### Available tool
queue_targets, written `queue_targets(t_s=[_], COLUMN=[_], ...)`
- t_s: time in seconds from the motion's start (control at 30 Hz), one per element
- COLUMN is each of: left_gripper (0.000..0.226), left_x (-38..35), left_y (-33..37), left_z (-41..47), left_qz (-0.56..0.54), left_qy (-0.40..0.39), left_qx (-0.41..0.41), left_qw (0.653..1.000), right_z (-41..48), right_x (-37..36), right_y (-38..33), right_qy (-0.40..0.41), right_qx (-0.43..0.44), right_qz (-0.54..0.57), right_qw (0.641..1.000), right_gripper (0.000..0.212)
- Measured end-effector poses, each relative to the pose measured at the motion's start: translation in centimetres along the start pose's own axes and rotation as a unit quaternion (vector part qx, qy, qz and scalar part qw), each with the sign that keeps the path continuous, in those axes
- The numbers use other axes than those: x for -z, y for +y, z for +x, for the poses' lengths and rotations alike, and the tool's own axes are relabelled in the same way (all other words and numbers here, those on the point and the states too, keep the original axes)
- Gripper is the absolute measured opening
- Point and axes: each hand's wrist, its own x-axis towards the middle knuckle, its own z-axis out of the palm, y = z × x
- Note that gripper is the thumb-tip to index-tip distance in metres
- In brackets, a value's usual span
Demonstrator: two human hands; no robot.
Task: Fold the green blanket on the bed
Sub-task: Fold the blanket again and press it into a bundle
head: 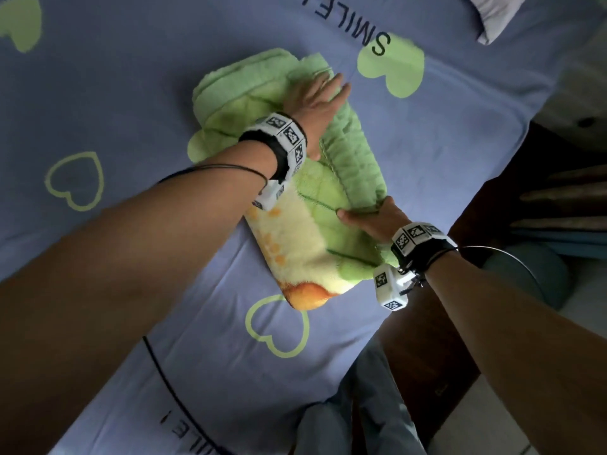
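The green blanket (295,224) lies folded into a thick oblong bundle in the middle of the bed (131,93); its near end shows cream and orange print. My left hand (313,100) rests flat, fingers spread, on the bundle's far end. My right hand (374,220) presses on the near right edge, thumb on top; its fingers are tucked under a green fold, so a grip cannot be made out. Both wrists wear black bands with white marker cubes.
The bed has a blue sheet with green hearts and "SMILE" lettering. A pillow corner (499,18) lies at the top right. The bed's right edge (492,178) drops to dark furniture and floor. A thin black cable (170,395) crosses the sheet near me.
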Motion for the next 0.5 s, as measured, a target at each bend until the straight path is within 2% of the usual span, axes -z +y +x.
queue_targets(t_s=[0.07,0.17,0.27,0.37,0.43,0.5], left_gripper=[0.142,0.146,0.141,0.139,0.139,0.139], left_x=[0.6,1.0,0.0,-0.9,-0.6,0.2], left_y=[0.8,1.0,1.2,1.7,2.3,2.6], left_z=[2.4,4.7,5.3,4.9,4.3,3.2], left_qz=[0.100,0.140,0.164,0.213,0.228,0.231], left_qy=[-0.038,-0.104,-0.153,-0.172,-0.187,-0.189], left_qx=[-0.061,-0.101,-0.089,-0.080,-0.066,-0.058], left_qw=[0.992,0.979,0.971,0.959,0.953,0.953], right_z=[1.2,2.2,2.3,1.5,0.7,-0.5], right_x=[0.1,0.2,0.6,0.9,1.2,1.8], right_y=[0.4,0.6,0.4,-0.2,-0.9,-1.7], right_qy=[-0.025,-0.065,-0.089,-0.097,-0.101,-0.093], right_qx=[0.017,0.054,0.085,0.064,0.086,0.115], right_qz=[0.011,0.028,0.026,0.009,0.009,0.008], right_qw=[0.999,0.996,0.992,0.993,0.991,0.989], right_gripper=[0.133,0.129,0.106,0.093,0.076,0.069])
